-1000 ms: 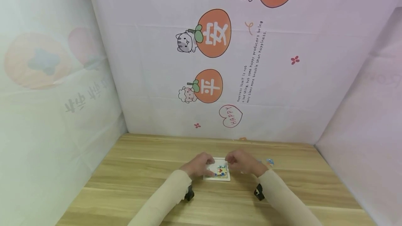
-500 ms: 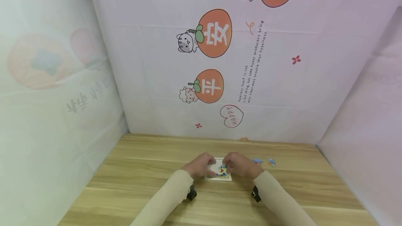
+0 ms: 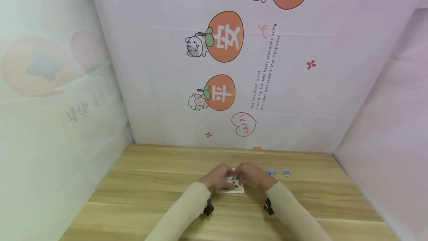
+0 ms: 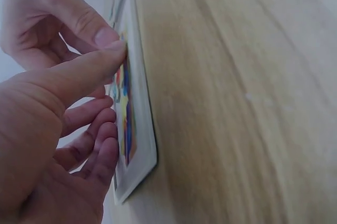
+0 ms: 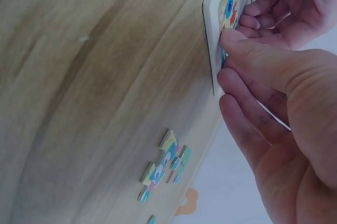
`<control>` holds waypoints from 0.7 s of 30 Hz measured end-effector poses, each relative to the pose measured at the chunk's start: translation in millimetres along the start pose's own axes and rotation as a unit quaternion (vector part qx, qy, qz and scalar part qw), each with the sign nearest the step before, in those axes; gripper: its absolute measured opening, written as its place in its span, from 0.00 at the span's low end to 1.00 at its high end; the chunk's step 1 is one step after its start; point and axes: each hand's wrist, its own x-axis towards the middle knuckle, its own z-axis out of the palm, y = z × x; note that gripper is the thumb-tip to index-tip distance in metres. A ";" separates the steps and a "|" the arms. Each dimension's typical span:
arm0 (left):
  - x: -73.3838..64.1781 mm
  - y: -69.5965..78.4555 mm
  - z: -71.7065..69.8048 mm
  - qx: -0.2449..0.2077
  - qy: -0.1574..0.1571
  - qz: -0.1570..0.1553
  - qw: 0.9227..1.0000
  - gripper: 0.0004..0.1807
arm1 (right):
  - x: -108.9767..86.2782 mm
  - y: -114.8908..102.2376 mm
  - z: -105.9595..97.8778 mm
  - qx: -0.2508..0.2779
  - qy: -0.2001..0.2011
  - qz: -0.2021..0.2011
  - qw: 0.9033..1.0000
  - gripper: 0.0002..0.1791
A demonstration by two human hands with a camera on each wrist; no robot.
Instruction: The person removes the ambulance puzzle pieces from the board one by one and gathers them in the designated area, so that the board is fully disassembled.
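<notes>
A jigsaw puzzle with a white frame [image 3: 230, 192] lies flat on the wooden table, its colourful pieces [image 4: 126, 108] set inside the rim. My left hand [image 3: 217, 178] reaches over its left part, thumb extended onto the pieces and the other fingers loosely bent along the far side. From the right, my right hand [image 3: 254, 176] works at the same puzzle, thumb and index finger pinching a small bluish puzzle piece [image 5: 224, 57] that they largely cover. The two thumbs nearly meet in the left wrist view. Whether that piece is seated in the frame is hidden.
Loose puzzle pieces lie right of the frame: one blue [image 3: 271, 172], another [image 3: 286, 173] farther right. The right wrist view shows an interlocking piece [image 5: 160, 166] with eyes printed on it. White printed sheets [image 3: 160, 84] wall the table's back and sides.
My right hand has moved left onto the puzzle, uncovering the loose pieces at its right. The left hand has shifted slightly right, its thumb farther over the pieces.
</notes>
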 end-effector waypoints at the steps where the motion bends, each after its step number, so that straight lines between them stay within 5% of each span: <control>1: 0.0 0.0 0.4 -0.002 0.001 0.001 1.000 0.26 | 0.1 0.4 0.4 0.006 0.000 0.004 1.000 0.16; 13: 1.1 -1.7 2.3 -0.024 0.007 0.002 1.000 0.27 | 3.8 0.1 -1.5 0.004 0.016 0.013 1.000 0.13; 21: -1.2 1.7 0.6 -0.020 0.006 0.003 1.000 0.24 | 7.1 -1.9 -6.5 -0.006 0.024 -0.029 0.999 0.04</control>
